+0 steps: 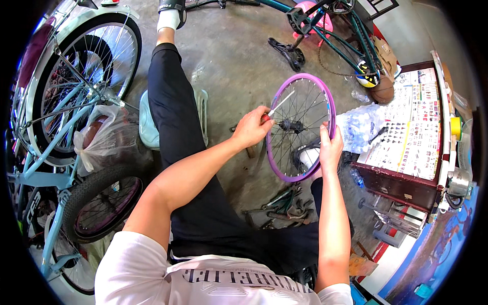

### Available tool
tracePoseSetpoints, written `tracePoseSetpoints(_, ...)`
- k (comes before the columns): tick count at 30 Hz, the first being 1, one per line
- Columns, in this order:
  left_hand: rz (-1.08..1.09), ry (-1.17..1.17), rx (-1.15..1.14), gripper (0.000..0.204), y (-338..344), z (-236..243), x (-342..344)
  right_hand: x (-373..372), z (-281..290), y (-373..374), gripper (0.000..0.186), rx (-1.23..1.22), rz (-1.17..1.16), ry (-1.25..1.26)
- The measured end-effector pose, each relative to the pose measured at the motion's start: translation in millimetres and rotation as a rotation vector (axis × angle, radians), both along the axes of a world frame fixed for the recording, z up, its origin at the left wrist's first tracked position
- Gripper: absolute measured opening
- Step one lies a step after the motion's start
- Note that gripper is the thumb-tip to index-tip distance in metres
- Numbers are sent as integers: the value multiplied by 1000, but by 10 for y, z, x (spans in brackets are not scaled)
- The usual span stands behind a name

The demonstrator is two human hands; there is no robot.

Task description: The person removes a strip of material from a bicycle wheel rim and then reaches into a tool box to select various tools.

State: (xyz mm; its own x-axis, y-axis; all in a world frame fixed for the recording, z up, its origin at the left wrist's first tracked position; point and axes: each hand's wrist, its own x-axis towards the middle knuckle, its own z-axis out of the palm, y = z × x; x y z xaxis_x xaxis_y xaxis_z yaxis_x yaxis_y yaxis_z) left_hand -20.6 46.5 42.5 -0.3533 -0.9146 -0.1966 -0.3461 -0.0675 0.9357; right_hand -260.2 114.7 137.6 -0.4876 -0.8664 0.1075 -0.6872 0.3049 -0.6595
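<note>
A purple bicycle wheel rim (295,178) with dark spokes and a black hub (291,125) is held up in front of me, without a tyre. My right hand (330,149) grips the right side of this rim, thumb on its near face. In my left hand (252,127) is a screwdriver (282,103) with a red handle and a pale shaft. The fingers close round the handle beside the rim's left edge. The shaft slants up and right across the wheel's face; whether its tip touches a spoke or the rim I cannot tell.
Hand tools (287,206) lie on the floor below the wheel. At left stand a light blue bicycle (38,175), a loose fat tyre (84,201) and a pale plastic stool (146,122). Bagged bottles (361,127) sit against a sheet-covered cabinet (399,185). A teal bicycle frame (363,43) stands beyond.
</note>
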Motion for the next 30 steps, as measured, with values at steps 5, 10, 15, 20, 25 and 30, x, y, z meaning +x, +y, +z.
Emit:
tracePoseSetpoints(5,-97,-108,364,47,224,-333,-77,-41,-76,-97,29,74,-94,-141)
tracePoseSetpoints(10,-25,-99,285,48,227,-56,-137,-174,-235,-76,29,51,-172,-216)
tracePoseSetpoints(15,-132,-212,379,48,213,-169,-150,-149,-285,-122,22,10,-143,-251)
tracePoseSetpoints(20,-46,-224,284,47,255,-238,-211,-146,-273,-142,20,-15,-146,-279)
tracePoseSetpoints(25,-228,-336,313,50,138,-346,-132,-59,-104,-186,22,18,-223,-436)
tracePoseSetpoints(30,-149,-580,339,53,0,-588,-74,-128,-122,-231,23,20,-216,-503)
